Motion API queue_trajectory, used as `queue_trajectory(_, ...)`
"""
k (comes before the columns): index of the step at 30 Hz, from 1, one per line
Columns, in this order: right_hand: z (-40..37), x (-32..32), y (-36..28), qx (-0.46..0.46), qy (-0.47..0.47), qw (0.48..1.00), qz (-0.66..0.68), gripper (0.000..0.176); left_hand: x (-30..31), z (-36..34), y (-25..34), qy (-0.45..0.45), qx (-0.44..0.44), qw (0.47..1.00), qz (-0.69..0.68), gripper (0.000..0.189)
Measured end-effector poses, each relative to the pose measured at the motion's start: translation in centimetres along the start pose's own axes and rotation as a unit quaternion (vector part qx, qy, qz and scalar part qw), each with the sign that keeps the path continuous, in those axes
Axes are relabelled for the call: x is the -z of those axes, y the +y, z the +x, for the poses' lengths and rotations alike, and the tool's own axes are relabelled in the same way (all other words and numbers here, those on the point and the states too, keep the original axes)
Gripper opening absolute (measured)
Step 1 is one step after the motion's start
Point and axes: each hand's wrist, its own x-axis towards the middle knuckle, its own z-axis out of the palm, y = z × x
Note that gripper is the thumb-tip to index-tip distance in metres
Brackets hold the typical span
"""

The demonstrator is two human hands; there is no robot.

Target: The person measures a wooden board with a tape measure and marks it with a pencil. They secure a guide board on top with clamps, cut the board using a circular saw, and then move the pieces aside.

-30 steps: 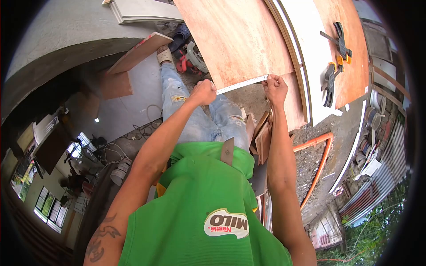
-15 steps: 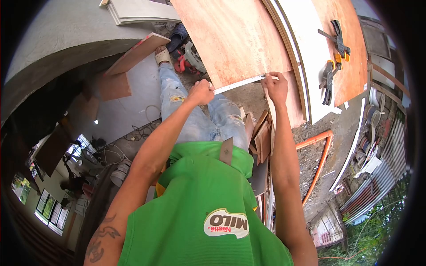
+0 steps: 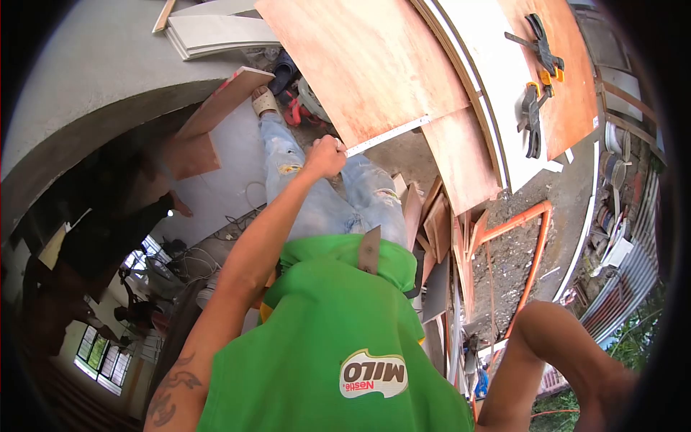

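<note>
A broad plywood board [image 3: 374,65] spreads across the far middle. The right arm [image 3: 538,335] bends at the near right; the right hand is out of view, so I cannot tell its grip. Two black clamps [image 3: 533,133] sit far right. A white measuring strip [image 3: 389,137] runs along the board's near edge, its left end grasped by the left hand [image 3: 326,156].

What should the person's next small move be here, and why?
Probably bring the right arm round so its hand can steady the far end of the white measuring strip. Only the left hand holds the strip, at its near end; the far end has no hand on it, and the strip lies along the plywood sheet's edge, where it could slip.
</note>
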Motion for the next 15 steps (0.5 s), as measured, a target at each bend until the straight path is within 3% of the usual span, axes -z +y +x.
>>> queue_trajectory(8, -2.3, 1.0, -1.3, 0.06, 0.072, 0.996, 0.005, 0.028, -0.2, 0.0, -0.3, 0.057, -0.049, 0.997, 0.0, 0.02)
queue_trajectory(11, -1.2, -1.8, -1.3, -0.11, -0.021, 0.994, -0.012, 0.021, 0.2, -0.3, 0.1, 0.038, -0.034, 0.999, 0.0, 0.021)
queue_trajectory(14, 0.3, -4.2, -1.2, -0.276, -0.126, 0.953, -0.03, 0.015, 0.8, -0.5, 0.6, 0.025, -0.023, 0.999, -0.002, 0.021)
queue_trajectory(15, -1.1, -5.5, -1.0, -0.291, -0.115, 0.945, -0.092, 0.007, 1.0, -0.7, 1.1, 0.011, -0.006, 1.0, -0.006, 0.023)
